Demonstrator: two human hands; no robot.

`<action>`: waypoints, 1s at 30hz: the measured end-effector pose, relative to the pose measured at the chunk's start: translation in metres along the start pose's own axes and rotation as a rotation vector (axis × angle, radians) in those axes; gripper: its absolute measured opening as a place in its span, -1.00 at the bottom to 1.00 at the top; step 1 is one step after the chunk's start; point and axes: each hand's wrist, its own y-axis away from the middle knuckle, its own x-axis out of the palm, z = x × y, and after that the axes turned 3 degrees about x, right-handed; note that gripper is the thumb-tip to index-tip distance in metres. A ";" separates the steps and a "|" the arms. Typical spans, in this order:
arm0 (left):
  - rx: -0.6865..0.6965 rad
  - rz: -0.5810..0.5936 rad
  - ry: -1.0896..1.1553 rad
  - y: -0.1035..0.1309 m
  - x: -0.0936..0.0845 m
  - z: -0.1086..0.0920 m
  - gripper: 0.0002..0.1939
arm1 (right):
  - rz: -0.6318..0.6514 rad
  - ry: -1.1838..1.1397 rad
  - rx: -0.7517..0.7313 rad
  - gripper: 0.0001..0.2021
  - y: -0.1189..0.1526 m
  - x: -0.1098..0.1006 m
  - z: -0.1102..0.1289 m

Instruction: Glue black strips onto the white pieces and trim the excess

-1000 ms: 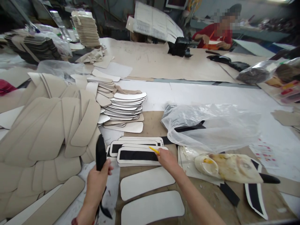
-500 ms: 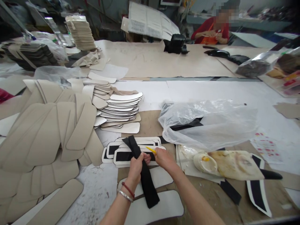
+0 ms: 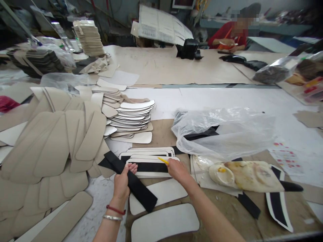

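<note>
Along the counter's [image 3: 202, 97] left side, I see overlapping beige pieces [image 3: 52, 144]. Next, my left hand [image 3: 121, 183] is clamped on black strips [image 3: 136, 186], slanting across 1 of 2 plain white panels [image 3: 165, 222]. Just beyond those, black-centred panels [image 3: 151, 167] lie overlapping; at their right end, my right hand [image 3: 177, 169], apart from the left, grips a yellow tool [image 3: 163, 161]. Farther right sit a stained cup [image 3: 222, 178] and a clear plastic bag [image 3: 232, 134].

W/ overlapping panels [image 3: 148, 167] as clock ctr, L hand [image 3: 123, 181] w/ strips [image 3: 142, 191] at 8, R hand [image 3: 178, 169] at their 3 o'clock end, loose panels [image 3: 165, 220] 5–6, pc heap [image 3: 52, 144] 9, stack [image 3: 133, 117] 11, bag [image 3: 232, 126] 2, cup [image 3: 214, 177] farther out at 3, co-worker [image 3: 238, 38] 1, behind far table [image 3: 151, 65].
</note>
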 end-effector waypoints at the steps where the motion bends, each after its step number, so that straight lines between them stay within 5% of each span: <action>1: 0.009 -0.004 0.001 -0.001 -0.001 -0.001 -0.87 | -0.004 0.005 0.000 -0.73 0.001 0.000 0.001; 8: 0.080 -0.055 -0.013 -0.011 -0.028 -0.022 -0.85 | -0.037 0.017 -0.009 -0.73 0.006 0.000 0.003; 14: 0.153 -0.086 -0.108 0.003 -0.053 -0.034 -0.86 | -0.071 0.018 -0.009 -0.75 0.011 0.002 0.007; 21: 0.449 -0.052 -0.960 0.002 -0.038 -0.027 -0.48 | -0.105 0.052 -0.010 -0.78 0.016 0.005 0.013; 30: 0.448 -0.022 -1.089 -0.015 -0.032 -0.014 -0.76 | -0.095 0.044 0.013 -0.76 0.012 0.008 0.014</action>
